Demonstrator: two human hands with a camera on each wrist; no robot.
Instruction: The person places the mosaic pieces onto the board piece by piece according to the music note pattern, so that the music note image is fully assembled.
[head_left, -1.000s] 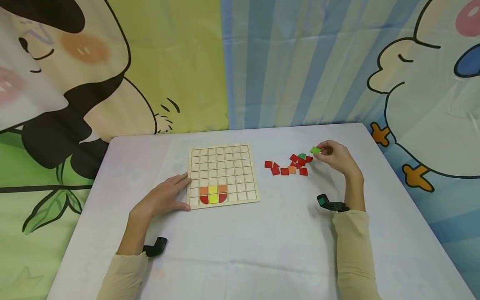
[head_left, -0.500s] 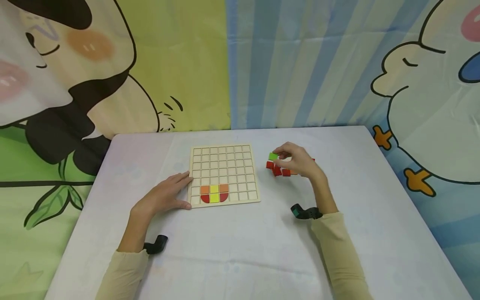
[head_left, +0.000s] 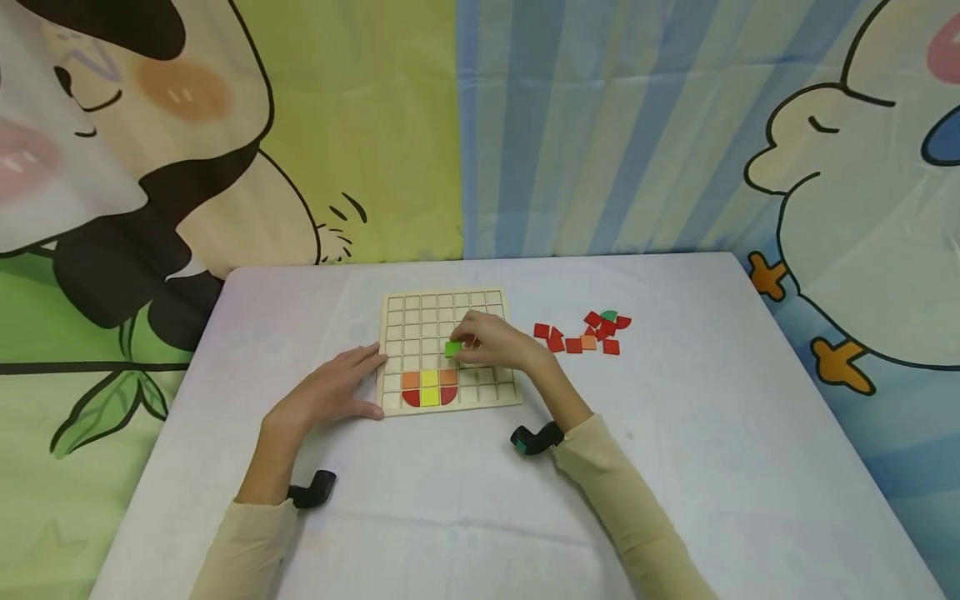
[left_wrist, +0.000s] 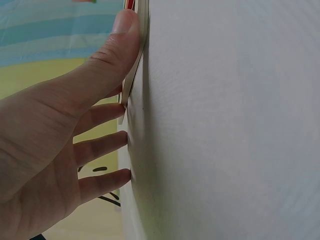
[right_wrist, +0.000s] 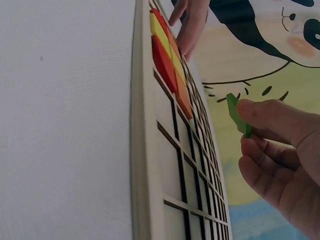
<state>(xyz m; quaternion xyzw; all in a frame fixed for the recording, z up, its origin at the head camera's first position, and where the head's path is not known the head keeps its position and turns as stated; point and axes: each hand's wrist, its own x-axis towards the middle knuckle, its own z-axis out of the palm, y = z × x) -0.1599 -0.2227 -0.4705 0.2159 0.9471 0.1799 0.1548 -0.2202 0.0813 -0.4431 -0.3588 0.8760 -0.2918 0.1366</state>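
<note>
A pale wooden grid board [head_left: 411,332] lies on the table, its low dividers making rows of small square cells. Near its front edge sit two yellow square tiles [head_left: 428,388], flanked by orange squares [head_left: 411,381] and red quarter-circle tiles [head_left: 448,397]. My left hand [head_left: 326,390] rests along the board's left edge, thumb at the front corner and fingers spread, as the left wrist view confirms. Between thumb and fingertips my right hand [head_left: 497,340] pinches a green square tile [right_wrist: 238,116]. In the right wrist view that tile is held above the board's surface.
Right of the board lies a loose group of tiles: several red squares [head_left: 611,347], an orange square [head_left: 588,342], a red quarter circle [head_left: 624,322] and a dark green rounded piece [head_left: 609,315]. Cartoon-printed cloth [head_left: 570,125] hangs behind the white table [head_left: 420,517].
My right hand has carried the green tile leftward from beyond the loose tiles, across them, to over the board's middle. The left hand keeps its place at the board's edge.
</note>
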